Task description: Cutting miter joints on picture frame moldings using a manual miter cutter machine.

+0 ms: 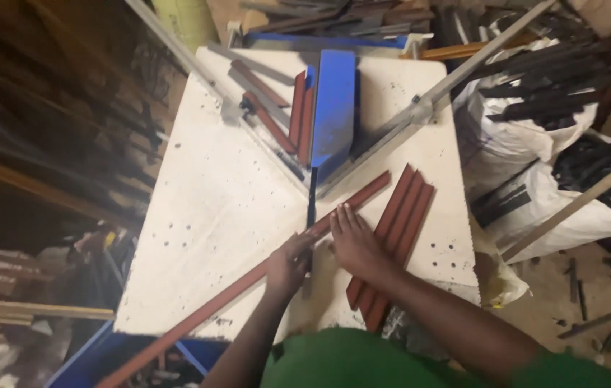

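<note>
A person in a green top leans over a white saw table (205, 215). The left hand (290, 264) is wrapped around a long red-brown moulding strip (248, 276), which lies diagonally with its near end overhanging the table's front edge. The right hand (352, 241) lies flat, fingers together, pressing the strip beside the blade slot (312, 205). It looks like positioning for a cut. Cut strips (395, 230) lie right; open table left. Beyond stands the blue blade guard (333, 108).

Long strip (248, 276) under both hands' fingers (345, 223), blade guard (333, 108) beyond the fingertips, stacked strips (395, 230) just right of them
</note>
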